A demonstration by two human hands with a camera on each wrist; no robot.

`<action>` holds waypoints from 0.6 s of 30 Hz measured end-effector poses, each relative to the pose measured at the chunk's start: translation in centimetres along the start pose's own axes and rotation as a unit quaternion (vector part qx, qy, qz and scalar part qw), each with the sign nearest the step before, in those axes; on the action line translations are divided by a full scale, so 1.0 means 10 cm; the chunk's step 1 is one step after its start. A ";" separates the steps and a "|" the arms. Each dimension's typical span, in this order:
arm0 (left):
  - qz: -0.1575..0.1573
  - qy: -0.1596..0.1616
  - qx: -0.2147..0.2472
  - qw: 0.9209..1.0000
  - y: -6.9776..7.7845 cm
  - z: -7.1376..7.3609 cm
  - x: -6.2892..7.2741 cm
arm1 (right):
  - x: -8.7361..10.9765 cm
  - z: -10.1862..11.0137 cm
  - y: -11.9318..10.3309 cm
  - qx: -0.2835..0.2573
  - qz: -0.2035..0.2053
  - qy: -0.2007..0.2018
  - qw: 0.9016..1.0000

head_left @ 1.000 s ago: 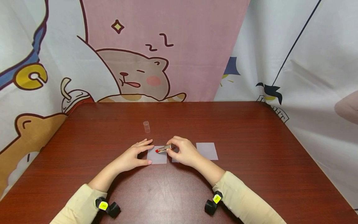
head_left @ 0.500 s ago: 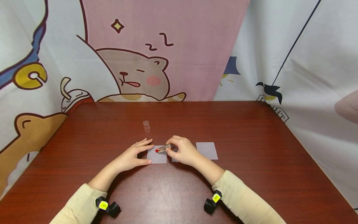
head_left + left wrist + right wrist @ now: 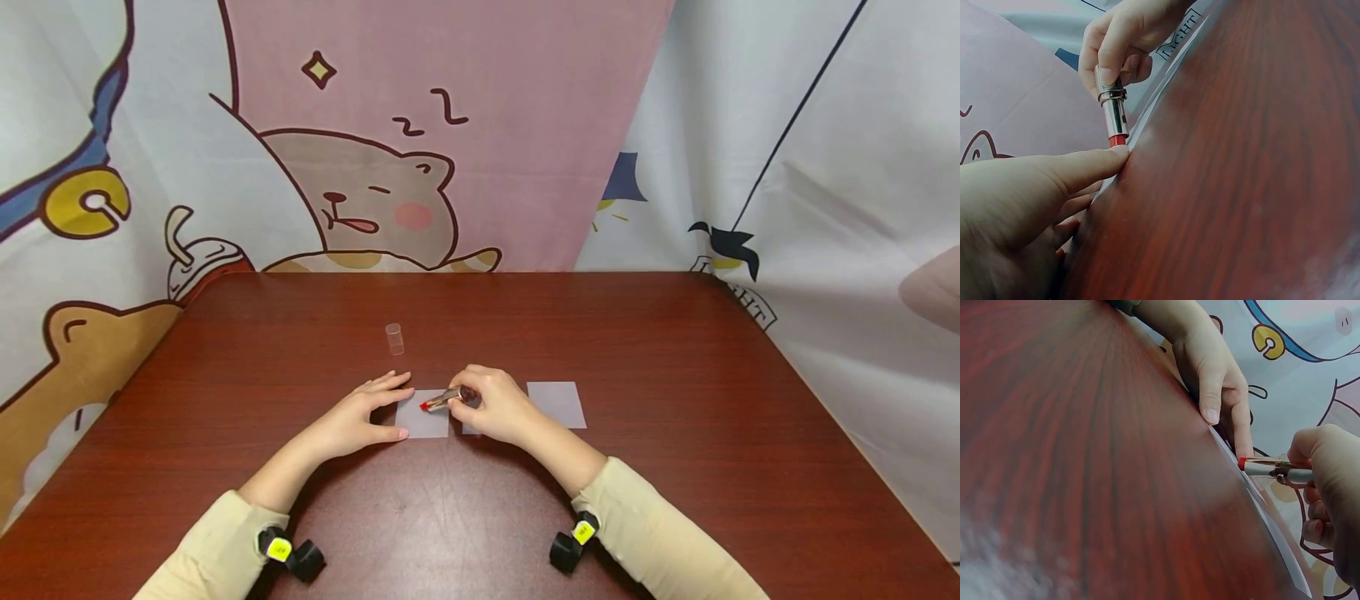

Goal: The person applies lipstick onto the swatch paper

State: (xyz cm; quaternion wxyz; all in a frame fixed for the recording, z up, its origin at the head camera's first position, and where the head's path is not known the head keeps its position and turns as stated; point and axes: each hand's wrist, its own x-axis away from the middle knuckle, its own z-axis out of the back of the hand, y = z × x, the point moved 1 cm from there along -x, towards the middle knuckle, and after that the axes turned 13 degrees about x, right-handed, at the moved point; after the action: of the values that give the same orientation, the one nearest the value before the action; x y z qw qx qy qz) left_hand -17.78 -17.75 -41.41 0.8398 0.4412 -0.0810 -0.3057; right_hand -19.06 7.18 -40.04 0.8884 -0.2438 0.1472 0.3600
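In the head view my right hand (image 3: 491, 406) pinches a lipstick (image 3: 444, 398) with a metallic gold-toned body. Its bare red tip points left and down, right at the surface of the left white paper square (image 3: 423, 427). My left hand (image 3: 351, 423) is spread, thumb and fingertips resting on that square's left side. The left wrist view has the lipstick (image 3: 1116, 115) beyond the left thumb (image 3: 1094, 167), which overlaps its tip. From the right wrist, the lipstick (image 3: 1269, 469) reaches toward the left hand (image 3: 1213, 369). A second paper square (image 3: 471, 430) is mostly hidden under the right hand.
A third white paper square (image 3: 557, 405) lies right of the right hand. Behind the left hand, a transparent cap (image 3: 394, 339) lies on the reddish-brown wooden table (image 3: 637, 333). A printed cartoon cloth (image 3: 510, 167) hangs along the table's far edge.
The lipstick's tip has shifted very slightly to the right and toward the person over the left paper. Left hand, papers and cap keep their places.
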 end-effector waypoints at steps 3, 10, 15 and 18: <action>0.001 -0.001 0.001 1.000 0.01 0.00 0.00 | 0.00 0.01 -0.01 0.000 -0.002 -0.004 1.000; 0.002 -0.003 0.000 1.000 0.02 0.00 0.00 | 0.02 0.01 -0.01 -0.003 0.001 -0.008 1.000; 0.006 -0.002 0.002 1.000 0.03 0.00 0.00 | 0.05 0.02 -0.01 -0.009 0.006 -0.003 1.000; 0.008 -0.001 0.002 1.000 0.03 0.01 0.01 | 0.07 0.02 -0.01 -0.009 0.005 -0.007 1.000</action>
State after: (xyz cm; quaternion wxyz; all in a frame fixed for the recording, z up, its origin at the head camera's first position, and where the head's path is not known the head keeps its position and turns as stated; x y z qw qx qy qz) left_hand -17.63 -17.71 -41.16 0.8414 0.4419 -0.0860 -0.2990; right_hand -18.48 7.59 -40.08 0.8854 -0.2480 0.1390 0.3677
